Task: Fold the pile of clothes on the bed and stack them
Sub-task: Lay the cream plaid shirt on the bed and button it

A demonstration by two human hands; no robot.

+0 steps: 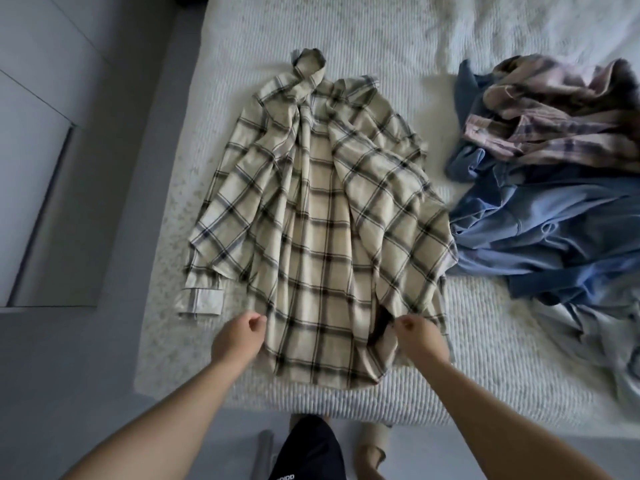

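Cream cotton shirt with a dark plaid check [322, 216], spread lengthwise on the white ribbed bedspread [381, 39], collar at the far end, hem at the near edge, cloth rumpled in long folds down the middle. Left sleeve laid along the left side, its pale cuff [201, 301] flat on the cover. Left hand [239, 339] pinching the hem at the shirt's lower left, fingers curled on the fabric. Right hand [417, 337] gripping the lower right hem the same way, beside a dark gap in the cloth. To the right, just beside the shirt, an unfolded pile: a pink and brown plaid shirt [550, 109] on top, blue denim garments [540, 233] beneath it. Grey floor [69, 358] to the left of the bed.
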